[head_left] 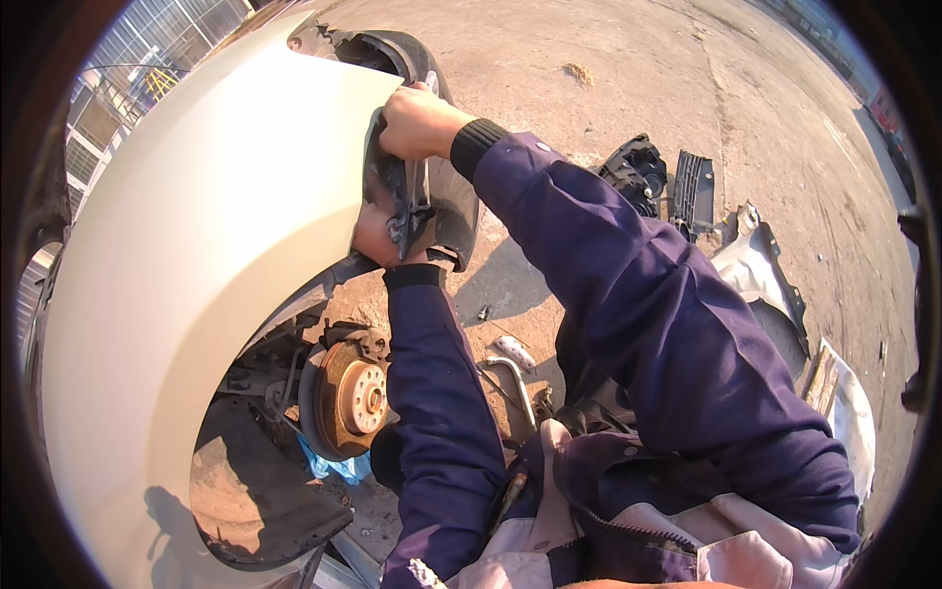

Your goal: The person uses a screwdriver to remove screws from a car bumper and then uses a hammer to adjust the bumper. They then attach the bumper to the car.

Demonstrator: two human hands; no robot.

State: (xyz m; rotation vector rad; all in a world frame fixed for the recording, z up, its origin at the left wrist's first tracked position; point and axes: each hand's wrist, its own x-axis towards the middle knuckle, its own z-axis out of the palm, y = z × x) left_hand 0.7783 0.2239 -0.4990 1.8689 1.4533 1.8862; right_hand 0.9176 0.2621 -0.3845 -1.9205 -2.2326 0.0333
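A cream car fender (196,187) curves over the wheel arch on the left. At its front edge my right hand (420,120) is curled closed near the pointed corner, beside a metal bracket (416,187); what the fingers hold is hidden. Lower down, my left hand (376,234) reaches in behind the fender edge next to that bracket, and its fingers are out of sight. Black plastic trim (453,211) sits around the opening there. Under the arch a rusty brake disc (358,393) shows, with its hub facing outward and no wheel on it.
A dark wheel-arch liner (231,471) hangs at the lower left, with blue plastic (339,463) below the disc. On the ground lie a bent metal tool (515,383), a black headlight-like part (636,175), a black grille (694,191) and a crumpled pale panel (760,260).
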